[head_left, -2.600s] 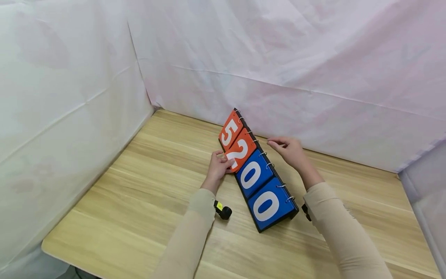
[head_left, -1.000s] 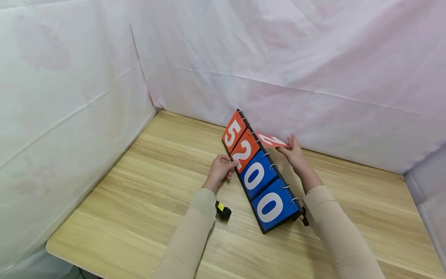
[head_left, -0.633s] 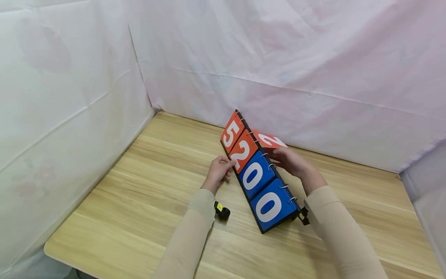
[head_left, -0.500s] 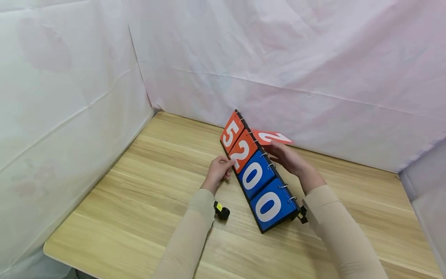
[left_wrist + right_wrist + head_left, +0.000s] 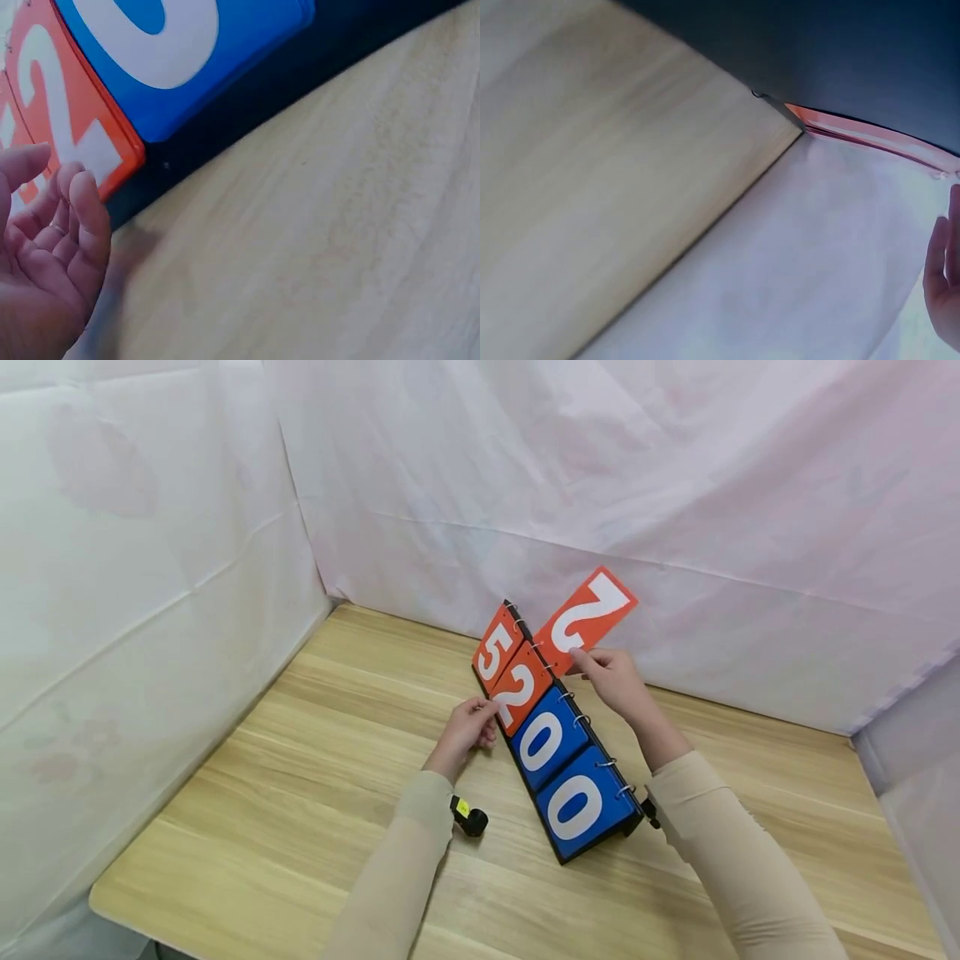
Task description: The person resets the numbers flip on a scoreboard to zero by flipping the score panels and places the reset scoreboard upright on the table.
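A flip scoreboard (image 5: 633, 823) with a black stand rests slanted on the table, showing red 5 and 2 beside two blue 0 cards (image 5: 567, 752). My right hand (image 5: 617, 683) pinches a raised red number card (image 5: 597, 610) near its ringed edge, thumb on its face. That card points up and away behind the ring line. At the lower edge of the other red 2 card (image 5: 525, 693) is my left hand (image 5: 465, 727). In the left wrist view its loosely bent fingers (image 5: 90, 210) overlap this card, with a gap between thumb and forefinger.
The wooden table (image 5: 300, 760) runs back to a pale cloth wall (image 5: 675, 485), close behind the raised card. Another cloth wall (image 5: 150, 610) stands on the left. A black wrist camera (image 5: 471, 820) is beside my left sleeve.
The right hand first comes to the ring side, then takes a red card over the top, slips under it and swings it upright. The left hand stays at the lower edge.
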### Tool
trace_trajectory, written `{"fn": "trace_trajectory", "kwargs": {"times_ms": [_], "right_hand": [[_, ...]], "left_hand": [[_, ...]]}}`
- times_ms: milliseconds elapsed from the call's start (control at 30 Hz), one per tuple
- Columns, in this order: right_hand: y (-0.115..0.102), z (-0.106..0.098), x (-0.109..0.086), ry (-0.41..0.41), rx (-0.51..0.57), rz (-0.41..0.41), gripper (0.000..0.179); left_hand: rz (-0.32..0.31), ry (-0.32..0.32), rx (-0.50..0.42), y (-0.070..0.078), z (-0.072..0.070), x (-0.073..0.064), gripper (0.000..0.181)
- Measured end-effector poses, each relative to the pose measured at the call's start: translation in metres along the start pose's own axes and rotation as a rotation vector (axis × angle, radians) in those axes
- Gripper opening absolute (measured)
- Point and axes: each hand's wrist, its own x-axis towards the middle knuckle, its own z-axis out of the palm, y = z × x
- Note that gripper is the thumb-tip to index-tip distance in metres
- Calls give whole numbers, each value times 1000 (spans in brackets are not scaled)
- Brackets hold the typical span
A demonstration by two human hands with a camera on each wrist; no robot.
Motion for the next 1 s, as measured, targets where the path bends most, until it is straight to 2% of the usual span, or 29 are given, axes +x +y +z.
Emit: {"fn": "trace_trajectory", "kwargs": {"times_ms": [67,133,233,333,467,567,667,800,900,1000], "right_hand": [[-4,3,-1,23,-66,-38,50],[-8,6,-1,33,-105,-54,46],[-10,9,0,24,-137,-62,42],[-12,9,0,21,-162,-71,41],[-13,8,1,21,-176,-91,41],[-12,8,2,11,-173,-104,39],[-12,9,4,-8,-200,-125,36],[-14,11,6,-24,-262,-162,32],[-14,11,7,-31,-290,-183,31],[-11,10,9,-55,-292,-201,32]], "left_hand": [[45,-14,5,12,-1,-4,31],[100,-27,6,30,-2,-9,36],[202,-48,4,65,-2,-17,45],[277,-50,25,101,-1,-23,48],[335,-58,75,142,5,-28,46],[356,-71,111,164,10,-31,52],[347,-74,156,176,11,-34,58],[311,-66,232,179,6,-37,65],[289,-73,219,176,0,-39,61],[275,-72,144,169,-7,-42,50]]}}
